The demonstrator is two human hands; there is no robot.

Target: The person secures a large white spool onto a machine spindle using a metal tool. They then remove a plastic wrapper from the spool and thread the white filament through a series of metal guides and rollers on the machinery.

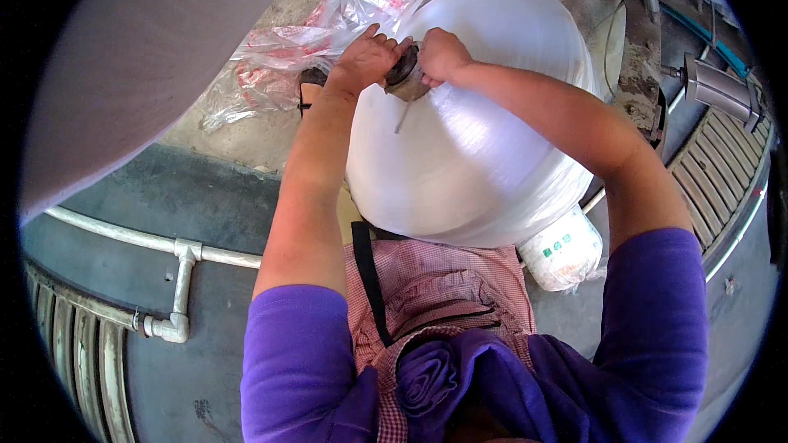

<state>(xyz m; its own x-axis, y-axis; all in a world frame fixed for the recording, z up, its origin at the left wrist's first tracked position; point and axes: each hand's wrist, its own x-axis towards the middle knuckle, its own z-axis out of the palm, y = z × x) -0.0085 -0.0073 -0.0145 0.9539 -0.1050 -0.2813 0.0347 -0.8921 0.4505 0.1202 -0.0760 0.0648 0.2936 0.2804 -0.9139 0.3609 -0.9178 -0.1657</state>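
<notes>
A large roll of white translucent film (492,172) stands in front of me, its round end turned up toward me. At the roll's centre is a dark, round-rimmed core piece (403,68), with a dull, worn part below it and a thin rod (402,119) sticking out. My left hand (367,59) lies at the left side of this core, its fingers partly stretched out and touching the dark rim. Against the core's right side, my right hand (443,56) is closed with curled fingers. Whatever it grips is hidden by the fingers.
Crumpled clear plastic with red print (287,57) lies behind and left of the roll. A big pale curved surface (156,57) hangs at upper left. White pipes (185,250) run along the left wall. A white packaged bundle (562,250) sits below the roll; metal machinery (718,86) stands right.
</notes>
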